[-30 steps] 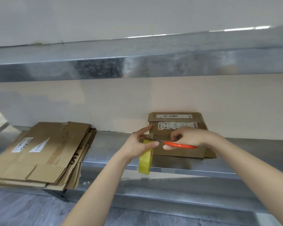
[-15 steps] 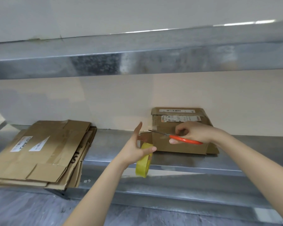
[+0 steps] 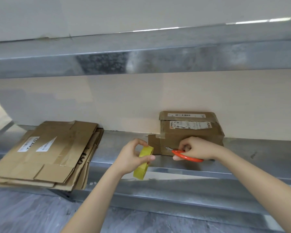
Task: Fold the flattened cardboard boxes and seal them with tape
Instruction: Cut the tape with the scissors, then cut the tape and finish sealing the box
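Pinching the yellow tape roll (image 3: 143, 163), left fingers (image 3: 142, 142) curl; right fingers (image 3: 183, 146) grip scissors (image 3: 191, 159).

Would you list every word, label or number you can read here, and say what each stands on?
"507 N", uncertain, on the front label of the folded box.
The barcode label on the box's top: too small to read.
Two white labels on the flattened cardboard stack: blurred.
Large dark letters on a lower sheet: perhaps "ST", uncertain.

Dull, mottled galvanised metal shelf (image 3: 121, 148), matt brown cardboard box (image 3: 191, 133), glossy yellow tape roll (image 3: 144, 163), shiny orange plastic scissor handles (image 3: 186, 157).
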`<state>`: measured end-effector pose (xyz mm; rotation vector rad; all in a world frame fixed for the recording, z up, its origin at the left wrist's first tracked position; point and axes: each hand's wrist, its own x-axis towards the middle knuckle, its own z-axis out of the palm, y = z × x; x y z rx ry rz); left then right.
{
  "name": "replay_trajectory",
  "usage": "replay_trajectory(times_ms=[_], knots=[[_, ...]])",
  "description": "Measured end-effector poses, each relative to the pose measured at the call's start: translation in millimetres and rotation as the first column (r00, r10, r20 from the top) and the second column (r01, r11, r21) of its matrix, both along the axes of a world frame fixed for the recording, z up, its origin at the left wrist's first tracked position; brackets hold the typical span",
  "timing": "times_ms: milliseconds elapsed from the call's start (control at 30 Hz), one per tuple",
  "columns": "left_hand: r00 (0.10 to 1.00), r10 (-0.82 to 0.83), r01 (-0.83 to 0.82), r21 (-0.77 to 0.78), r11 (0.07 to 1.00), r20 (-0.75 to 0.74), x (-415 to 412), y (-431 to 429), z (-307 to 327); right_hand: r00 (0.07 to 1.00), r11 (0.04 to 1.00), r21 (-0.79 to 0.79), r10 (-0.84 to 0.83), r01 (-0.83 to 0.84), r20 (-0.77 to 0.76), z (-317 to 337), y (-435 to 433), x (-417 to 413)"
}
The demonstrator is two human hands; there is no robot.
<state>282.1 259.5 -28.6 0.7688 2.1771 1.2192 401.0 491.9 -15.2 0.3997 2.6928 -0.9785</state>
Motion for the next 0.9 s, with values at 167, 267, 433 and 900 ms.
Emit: replay_trajectory(times_ms=[167, 267, 433, 900], knots=[[0.998, 0.058, -0.056, 0.049, 0.997, -0.04, -2, -21, 2, 0.997, 1.0, -0.024, -0.001, 0.003, 0.082, -18, -15, -12], [0.993, 0.099, -0.096, 0.056, 0.994, -0.064, -3, -31, 1, 0.996, 1.0, -0.03, 0.007, -0.005, 0.092, -25, -31, -20], [0.987, 0.157, -0.154, 0.101, 0.983, -0.028, -8, -46, -4, 0.999, 0.993, 0.118, -0.007, 0.001, 0.051, -40, -62, -44], [0.961, 0.261, -0.27, 0.116, 0.956, 0.091, -24, -65, -4, 1.0, 0.97, 0.242, 0.001, 0.005, -0.024, -56, -119, -84]])
